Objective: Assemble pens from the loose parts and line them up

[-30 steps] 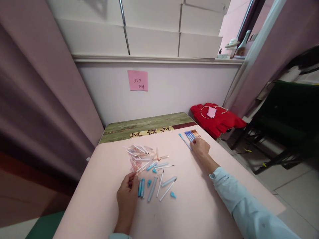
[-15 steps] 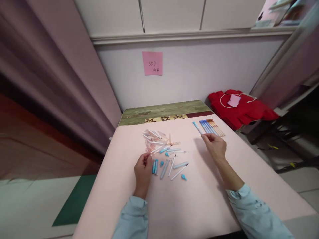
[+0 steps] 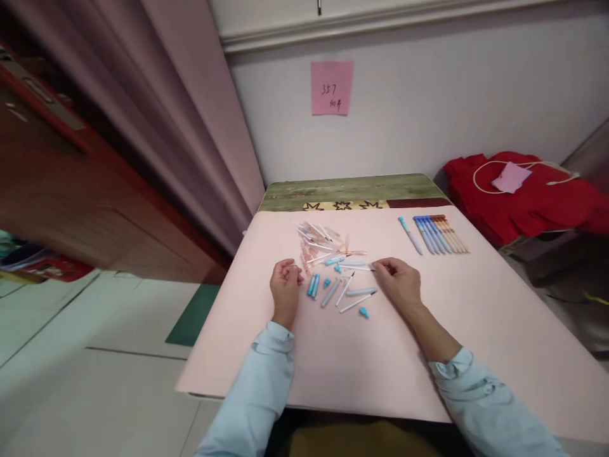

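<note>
My right hand is at the right side of loose pen parts, its thumb and forefinger pinched at the dark tip of a white pen refill. My left hand rests at the left of the parts, fingers loosely curled and a little apart, with nothing visible in them. Beside it lie two short blue barrels. Around them are blue caps, pale blue tubes, more refills and a heap of clear pinkish parts. A blue-topped pen lies farther right.
Right of that pen is a row of blue and brown-topped pens. A red cloth with a white cord and pink paper lies past the table's right edge. A pink cover spreads over the table; a wall stands behind.
The blue-topped pen was in my right hand and now lies beside the row. That hand has moved left to the refill. My left hand has loosened, and the view has turned left.
</note>
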The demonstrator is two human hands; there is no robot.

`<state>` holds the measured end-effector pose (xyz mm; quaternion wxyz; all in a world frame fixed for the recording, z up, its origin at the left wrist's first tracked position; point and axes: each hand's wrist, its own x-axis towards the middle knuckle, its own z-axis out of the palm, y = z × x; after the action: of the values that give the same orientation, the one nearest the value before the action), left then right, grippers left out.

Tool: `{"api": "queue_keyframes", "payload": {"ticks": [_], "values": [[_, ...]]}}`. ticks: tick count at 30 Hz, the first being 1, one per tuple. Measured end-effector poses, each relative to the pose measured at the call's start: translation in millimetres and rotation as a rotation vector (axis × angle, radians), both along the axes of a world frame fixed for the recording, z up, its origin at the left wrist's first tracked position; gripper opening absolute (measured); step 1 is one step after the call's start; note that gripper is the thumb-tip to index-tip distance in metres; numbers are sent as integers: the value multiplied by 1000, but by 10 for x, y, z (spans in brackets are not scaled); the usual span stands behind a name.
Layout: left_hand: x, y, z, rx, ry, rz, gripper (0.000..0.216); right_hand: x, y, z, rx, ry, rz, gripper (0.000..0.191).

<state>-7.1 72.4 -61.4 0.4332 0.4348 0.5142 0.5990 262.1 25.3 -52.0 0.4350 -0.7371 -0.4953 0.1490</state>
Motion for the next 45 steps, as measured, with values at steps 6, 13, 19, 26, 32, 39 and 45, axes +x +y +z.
{"api": "queue_keyframes", "payload": {"ticks": [6, 13, 19, 26, 32, 39, 45], "values": [[-2, 8, -15, 11, -12, -4, 23, 17, -14, -59, 22, -57, 22, 29], [2, 10, -18, 40, -53, 9, 24, 25, -3, -46, -12, -106, 24, 29], [-5, 6, -28, 34, -60, 18, 25, 22, -10, -57, -56, -273, 154, 19], [-6, -6, -11, 22, -65, 13, 24, 44, 8, -78, -27, -397, 259, 18], [-4, -3, -4, 14, -45, 17, 22, 54, -3, -101, -11, -384, 253, 20], [-22, -7, -21, 11, -36, -3, 24, 79, 7, -169, -16, -328, 221, 22], [-32, -7, -12, 7, -22, -10, 22, 85, 2, -162, -8, -314, 195, 23]]}}
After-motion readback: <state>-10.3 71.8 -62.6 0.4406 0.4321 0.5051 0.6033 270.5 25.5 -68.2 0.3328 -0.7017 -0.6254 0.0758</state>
